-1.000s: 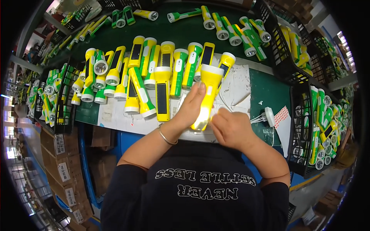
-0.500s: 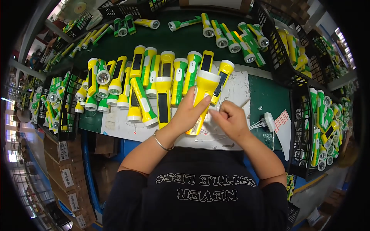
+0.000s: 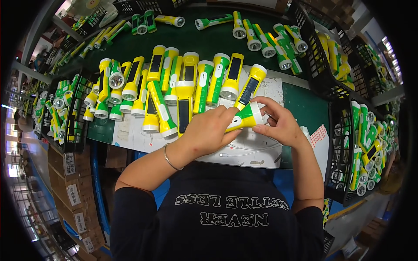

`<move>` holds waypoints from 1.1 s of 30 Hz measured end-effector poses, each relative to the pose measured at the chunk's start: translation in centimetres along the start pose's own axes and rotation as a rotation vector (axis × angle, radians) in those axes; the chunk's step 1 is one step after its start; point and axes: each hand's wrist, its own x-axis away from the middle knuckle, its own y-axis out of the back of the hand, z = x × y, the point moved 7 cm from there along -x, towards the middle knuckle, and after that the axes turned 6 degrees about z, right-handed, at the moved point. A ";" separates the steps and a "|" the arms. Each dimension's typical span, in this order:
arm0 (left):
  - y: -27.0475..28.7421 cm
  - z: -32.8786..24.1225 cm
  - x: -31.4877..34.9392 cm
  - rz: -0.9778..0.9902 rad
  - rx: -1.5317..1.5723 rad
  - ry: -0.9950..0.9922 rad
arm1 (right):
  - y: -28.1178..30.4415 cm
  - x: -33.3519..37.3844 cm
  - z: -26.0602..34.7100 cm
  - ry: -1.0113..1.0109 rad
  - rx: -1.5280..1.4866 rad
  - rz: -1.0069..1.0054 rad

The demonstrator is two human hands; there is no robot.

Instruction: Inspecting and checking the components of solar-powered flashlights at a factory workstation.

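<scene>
A yellow and green flashlight [image 3: 244,118] with a white head ring lies sideways between my hands, its head to the right. My left hand [image 3: 211,130] wraps its handle end and hides much of the body. Around the white head ring curl the fingers and thumb of my right hand [image 3: 281,122]. Just beyond them, a flashlight with a dark solar panel [image 3: 251,86] leans on the white board [image 3: 270,92]. More flashlights stand in a cluster, among them a green one with a white switch strip [image 3: 203,87]. A white cable plug [image 3: 224,155] rests near the board's front edge.
Black crates of flashlights flank the table: one at left [image 3: 78,113], one at right [image 3: 344,150], another at back right [image 3: 311,48]. Loose flashlights [image 3: 260,41] lie along the far green surface. A red-dotted sheet [image 3: 319,135] lies right of the board; cardboard boxes [image 3: 72,187] stack lower left.
The held flashlight has turned from upright to sideways, showing its green, switch side. My right hand, earlier apart from it, now grips its head. The view has shifted slightly.
</scene>
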 end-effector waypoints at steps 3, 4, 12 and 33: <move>0.5 0.0 0.2 0.038 -0.037 0.001 | -0.2 0.4 0.1 -0.024 0.011 -0.003; 0.8 0.0 0.3 0.033 -0.067 -0.018 | -0.1 0.6 0.1 -0.027 0.012 -0.001; 2.6 3.5 2.5 0.174 -0.141 0.140 | 1.1 1.8 -0.6 0.033 -0.121 -0.037; -3.3 3.3 0.0 -0.079 0.739 0.263 | -1.3 1.0 -1.3 -0.068 0.230 -0.266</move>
